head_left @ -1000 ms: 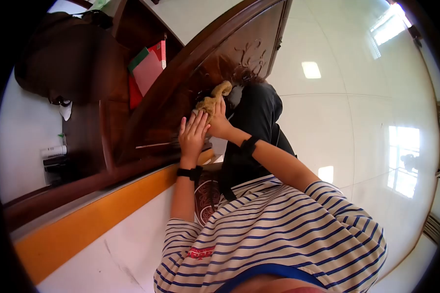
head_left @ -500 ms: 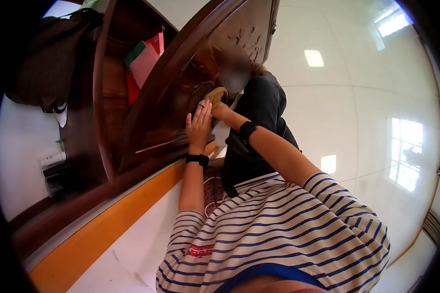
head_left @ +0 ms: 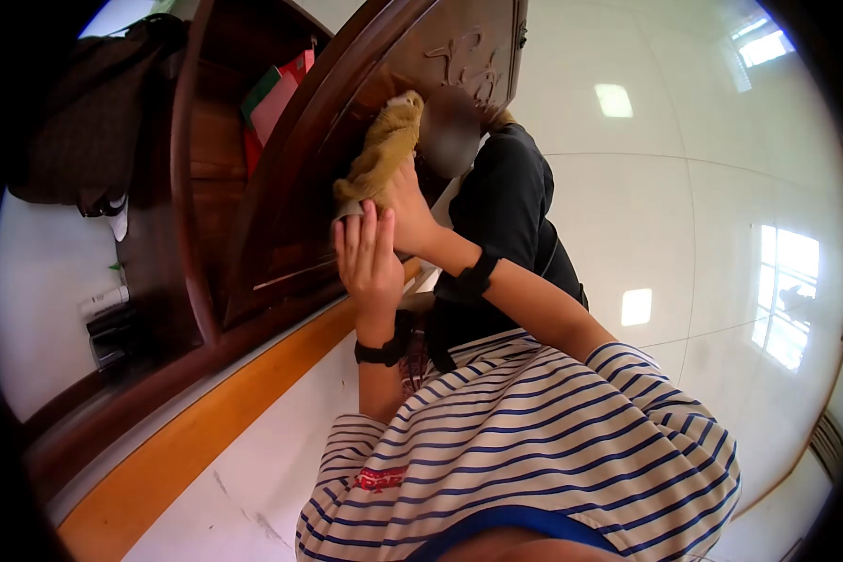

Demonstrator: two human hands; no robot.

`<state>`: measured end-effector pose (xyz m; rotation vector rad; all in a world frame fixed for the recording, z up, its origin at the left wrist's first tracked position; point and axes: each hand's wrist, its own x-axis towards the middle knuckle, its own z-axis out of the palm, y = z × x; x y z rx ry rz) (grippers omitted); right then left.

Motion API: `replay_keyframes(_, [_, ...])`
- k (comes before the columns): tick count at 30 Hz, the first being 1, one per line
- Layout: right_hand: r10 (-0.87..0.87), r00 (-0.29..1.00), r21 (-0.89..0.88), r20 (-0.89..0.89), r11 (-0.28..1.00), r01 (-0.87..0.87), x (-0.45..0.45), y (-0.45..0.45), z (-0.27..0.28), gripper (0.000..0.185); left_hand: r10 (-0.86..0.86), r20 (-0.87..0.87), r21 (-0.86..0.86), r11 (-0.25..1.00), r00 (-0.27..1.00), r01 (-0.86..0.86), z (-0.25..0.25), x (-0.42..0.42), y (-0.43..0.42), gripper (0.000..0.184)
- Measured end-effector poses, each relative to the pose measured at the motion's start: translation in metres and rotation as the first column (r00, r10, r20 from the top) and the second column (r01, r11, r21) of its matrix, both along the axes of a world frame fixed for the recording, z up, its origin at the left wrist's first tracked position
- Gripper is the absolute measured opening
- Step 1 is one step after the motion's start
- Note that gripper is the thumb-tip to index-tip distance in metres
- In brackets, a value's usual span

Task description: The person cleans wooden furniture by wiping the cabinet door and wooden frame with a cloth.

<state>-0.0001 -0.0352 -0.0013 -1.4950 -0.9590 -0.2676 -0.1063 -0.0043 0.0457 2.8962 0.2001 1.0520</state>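
My right hand (head_left: 409, 214) grips a fuzzy tan cleaning cloth (head_left: 385, 150), which covers its fingers and lies against the carved dark wood cabinet door (head_left: 300, 159). A pale grey edge of the cloth shows at its lower end. My left hand (head_left: 372, 258) is just below, its fingers stretched out with the tips over that grey edge. Where the left thumb sits is hard to make out. Both wrists wear black bands. The door stands swung out from the cabinet.
Inside the open cabinet (head_left: 217, 150) stand red and green folders (head_left: 270, 98). A dark bag (head_left: 103, 112) hangs at the left. An orange-brown strip (head_left: 206, 421) runs along the cabinet's base. Glossy pale floor tiles (head_left: 646, 225) spread to the right. A dark blurred patch hides part of the door.
The cloth now shows spread out lengthwise along the door, where it was bunched small. My right hand has moved left and slightly down; my left hand remains at the cloth's lower end.
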Motion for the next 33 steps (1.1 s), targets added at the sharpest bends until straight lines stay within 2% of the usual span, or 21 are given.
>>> replay_keyframes(1, [0.004,1.0,-0.002,-0.006,1.0,-0.004,-0.003,0.007,-0.001,0.05,0.054,0.024,0.106,0.993,0.998,-0.056,0.001,-0.002,0.001,0.03])
replay_keyframes(3, [-0.025,0.999,-0.164,0.046,0.986,0.033,-0.011,0.018,-0.007,0.048,0.104,0.031,0.088,0.99,0.994,-0.107,-0.004,-0.004,0.009,0.031])
replay_keyframes(4, [0.004,0.984,-0.192,0.178,0.981,0.031,-0.009,0.02,-0.018,0.047,0.103,-0.018,0.069,0.992,0.995,-0.101,-0.007,-0.003,0.015,0.032])
replay_keyframes(5, [0.013,0.985,-0.194,0.17,0.981,0.02,-0.009,0.02,-0.027,0.047,0.1,-0.069,0.05,0.994,0.993,-0.097,-0.01,-0.003,0.02,0.032])
replay_keyframes(7, [0.165,0.986,-0.248,-0.03,0.954,-0.168,-0.006,0.018,-0.04,0.045,0.101,-0.116,0.08,0.993,0.988,-0.092,-0.02,-0.004,0.026,0.033])
replay_keyframes(9, [0.15,0.988,-0.244,-0.042,0.957,-0.156,-0.01,0.017,-0.046,0.043,0.058,-0.059,0.022,0.998,0.997,-0.057,-0.027,-0.004,0.026,0.033])
replay_keyframes(12, [0.134,0.977,-0.181,-0.168,0.97,-0.165,-0.014,0.015,-0.065,0.042,0.036,-0.121,-0.105,0.993,0.992,-0.049,-0.036,0.002,0.023,0.033])
replay_keyframes(14, [0.005,0.998,-0.394,-0.066,0.919,-0.03,-0.018,0.021,-0.114,0.041,0.026,-0.168,-0.185,0.981,0.986,-0.058,-0.049,0.01,0.021,0.033])
replay_keyframes(15, [0.014,0.998,-0.396,-0.063,0.917,-0.038,-0.017,0.019,-0.121,0.041,-0.002,-0.212,-0.259,0.964,0.977,-0.054,-0.057,0.014,0.02,0.032])
replay_keyframes(16, [0.095,0.995,-0.638,0.013,0.767,-0.065,-0.015,0.015,-0.129,0.039,0.003,-0.226,-0.281,0.957,0.974,-0.068,-0.064,0.017,0.019,0.03])
replay_keyframes(17, [0.192,0.979,-0.83,0.066,0.555,-0.053,-0.014,0.014,-0.136,0.038,0.01,-0.223,-0.283,0.956,0.975,-0.074,-0.069,0.016,0.018,0.03])
replay_keyframes(19, [0.154,0.978,-0.794,0.143,0.608,0.021,-0.015,0.014,-0.145,0.033,0.022,-0.185,-0.328,0.941,0.982,-0.083,-0.074,0.018,0.017,0.03])
replay_keyframes(21, [0.168,0.986,-0.842,0.026,0.536,-0.069,-0.012,0.012,-0.15,0.025,0.02,-0.18,-0.337,0.938,0.984,-0.081,-0.079,0.019,0.02,0.03])
replay_keyframes(22, [0.175,0.984,-0.842,0.039,0.537,-0.062,-0.008,0.014,-0.161,0.025,0.001,-0.21,-0.404,0.911,0.978,-0.088,-0.083,0.019,0.021,0.03])
replay_keyframes(24, [0.452,0.873,-0.869,-0.182,0.341,-0.357,0.003,0.021,-0.183,0.019,-0.012,-0.222,-0.461,0.882,0.975,-0.094,-0.089,0.019,0.022,0.031])
replay_keyframes(26, [0.49,0.865,-0.821,-0.106,0.448,-0.354,-0.001,0.023,-0.202,0.016,-0.013,-0.279,-0.548,0.824,0.96,-0.148,-0.097,0.018,0.024,0.031])
replay_keyframes(28, [0.262,0.915,-0.574,-0.305,0.717,-0.397,-0.012,0.021,-0.212,0.017,-0.02,-0.261,-0.538,0.833,0.965,-0.128,-0.104,0.014,0.026,0.032])
replay_keyframes(29, [0.292,0.914,-0.717,-0.281,0.57,-0.402,-0.005,0.018,-0.189,0.019,-0.033,-0.285,-0.541,0.831,0.958,-0.132,-0.104,0.015,0.025,0.033])
replay_keyframes(30, [0.32,0.931,-0.812,-0.177,0.487,-0.322,-0.002,0.011,-0.167,0.021,-0.038,-0.253,-0.542,0.833,0.967,-0.109,-0.098,0.015,0.021,0.033])
replay_keyframes(32, [0.27,0.945,-0.826,-0.184,0.479,-0.298,-0.003,0.003,-0.149,0.019,-0.016,-0.339,-0.51,0.844,0.941,-0.169,-0.084,0.012,0.014,0.036])
replay_keyframes(33, [0.224,0.95,-0.831,-0.217,0.468,-0.3,-0.003,0.003,-0.14,0.017,-0.015,-0.319,-0.506,0.848,0.948,-0.157,-0.08,0.01,0.012,0.036])
